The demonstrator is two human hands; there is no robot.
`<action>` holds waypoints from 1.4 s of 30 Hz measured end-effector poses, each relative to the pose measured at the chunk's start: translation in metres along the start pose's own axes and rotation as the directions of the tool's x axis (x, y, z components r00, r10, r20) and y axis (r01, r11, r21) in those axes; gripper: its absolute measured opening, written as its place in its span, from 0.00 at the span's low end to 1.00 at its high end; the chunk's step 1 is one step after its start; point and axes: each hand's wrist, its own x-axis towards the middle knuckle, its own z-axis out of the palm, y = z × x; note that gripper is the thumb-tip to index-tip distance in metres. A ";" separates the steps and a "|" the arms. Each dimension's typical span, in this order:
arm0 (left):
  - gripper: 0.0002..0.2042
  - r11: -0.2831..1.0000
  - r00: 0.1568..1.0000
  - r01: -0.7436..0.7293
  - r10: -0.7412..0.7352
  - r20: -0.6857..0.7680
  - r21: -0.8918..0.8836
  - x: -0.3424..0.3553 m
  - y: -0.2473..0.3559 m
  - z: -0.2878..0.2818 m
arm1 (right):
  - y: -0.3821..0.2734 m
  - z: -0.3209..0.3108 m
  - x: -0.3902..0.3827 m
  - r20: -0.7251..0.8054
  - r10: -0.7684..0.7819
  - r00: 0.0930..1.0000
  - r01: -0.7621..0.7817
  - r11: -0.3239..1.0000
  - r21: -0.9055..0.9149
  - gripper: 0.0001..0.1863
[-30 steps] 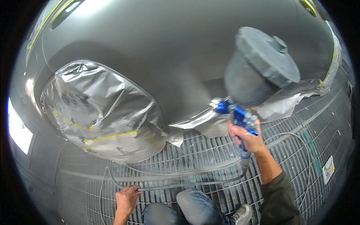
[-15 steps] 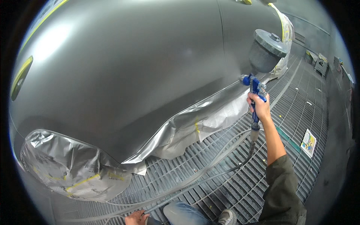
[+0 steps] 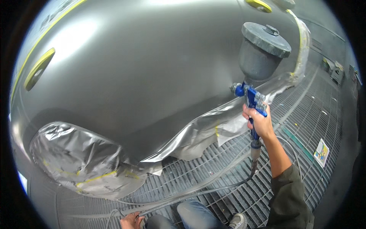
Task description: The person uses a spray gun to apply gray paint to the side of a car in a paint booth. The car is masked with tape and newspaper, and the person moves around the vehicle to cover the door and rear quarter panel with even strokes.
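Observation:
My right hand (image 3: 261, 121) is wrapped round the handle of a blue spray gun (image 3: 251, 97). A grey lidded paint cup (image 3: 261, 57) sits on top of the gun, and its nozzle points left at a grey car body panel (image 3: 164, 72), close to the lower edge. From the gun's base an air hose (image 3: 225, 187) curves down and left over the floor. My left hand (image 3: 131, 221), low in the picture, is closed round the hose. Silvery masking sheet (image 3: 190, 135) hangs along the panel's bottom edge, and more masking (image 3: 84, 160) covers the wheel at left.
Yellow-taped door handles (image 3: 40, 68) stand out from the panel. Underfoot is a metal floor grating (image 3: 228, 202) with hose loops lying across it. A printed sheet (image 3: 321, 152) lies at right, near the dark wall (image 3: 349, 114). Small boxy items (image 3: 336, 72) stand farther back.
The spray gun has moved left along the panel and looks larger in view. My right hand stays on it. The view has shifted slightly; my left hand still holds the hose.

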 end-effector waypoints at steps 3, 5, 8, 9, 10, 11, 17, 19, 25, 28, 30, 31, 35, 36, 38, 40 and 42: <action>0.13 0.996 0.996 0.083 -0.084 -0.032 -0.029 -0.016 -0.040 -0.011 | -0.013 0.066 -0.033 0.077 0.036 0.996 -0.039 0.998 0.045 0.09; 0.13 0.995 0.990 0.056 -0.066 -0.124 -0.086 -0.025 -0.043 -0.035 | -0.023 0.107 -0.051 0.220 0.075 0.973 -0.092 0.994 0.066 0.09; 0.13 0.995 0.960 0.040 -0.062 -0.271 -0.086 -0.035 -0.083 -0.043 | -0.033 0.165 -0.078 0.291 0.146 0.946 -0.168 0.984 0.053 0.19; 0.13 0.997 0.951 -0.002 -0.023 -0.307 -0.082 -0.038 -0.091 -0.047 | -0.044 0.186 -0.087 0.335 0.100 0.937 -0.132 0.989 0.073 0.29; 0.12 0.990 0.958 0.030 -0.068 -0.279 -0.136 -0.043 -0.093 -0.060 | -0.051 0.212 -0.097 0.355 0.072 0.932 -0.121 0.985 0.119 0.17; 0.12 0.989 0.952 0.042 -0.083 -0.296 -0.141 -0.050 -0.102 -0.065 | -0.058 0.239 -0.106 0.371 0.043 0.928 -0.111 0.980 0.165 0.08; 0.12 0.977 0.942 0.084 -0.141 -0.304 -0.194 -0.070 -0.133 -0.087 | -0.098 0.326 -0.119 0.776 0.029 0.630 -0.249 0.954 0.167 0.11; 0.12 0.987 0.949 0.064 -0.106 -0.298 -0.147 -0.072 -0.140 -0.085 | -0.107 0.330 -0.109 0.802 -0.067 0.593 -0.232 0.940 0.250 0.07; 0.12 0.985 0.966 -0.009 -0.035 -0.257 -0.170 -0.052 -0.120 -0.061 | -0.110 0.251 -0.066 0.520 -0.036 0.853 -0.096 0.970 0.225 0.06; 0.13 0.979 0.990 0.001 -0.029 -0.135 -0.205 -0.036 -0.083 -0.052 | -0.109 0.187 -0.038 0.389 -0.051 0.920 -0.032 0.978 0.204 0.05; 0.13 0.977 0.995 -0.069 0.054 -0.079 -0.203 -0.025 -0.057 -0.041 | -0.107 0.137 -0.020 0.291 -0.041 0.956 -0.005 0.988 0.153 0.05; 0.13 0.977 0.995 -0.092 0.082 -0.058 -0.191 -0.024 -0.047 -0.036 | -0.105 0.115 -0.012 0.242 -0.055 0.969 0.019 0.989 0.147 0.05; 0.13 0.972 0.986 -0.159 0.149 -0.068 -0.173 -0.004 -0.002 -0.011 | -0.101 0.033 0.022 0.101 -0.104 0.989 0.100 0.994 0.041 0.06; 0.13 0.970 0.986 -0.168 0.163 -0.046 -0.173 0.001 0.013 -0.011 | -0.099 0.011 0.031 0.075 -0.086 0.993 0.087 0.996 -0.011 0.06; 0.13 0.969 0.985 -0.170 0.173 0.001 -0.180 0.006 0.039 -0.010 | -0.093 -0.025 0.048 -0.017 -0.123 0.992 0.122 0.991 -0.054 0.07; 0.14 0.972 0.980 -0.193 0.197 0.023 -0.132 0.012 0.049 -0.004 | -0.090 -0.060 0.061 -0.093 -0.112 0.989 0.101 0.988 -0.119 0.08; 0.13 0.967 0.987 -0.146 0.155 0.029 -0.208 0.013 0.057 0.000 | -0.085 -0.086 0.077 -0.195 -0.164 0.967 0.140 0.982 -0.130 0.07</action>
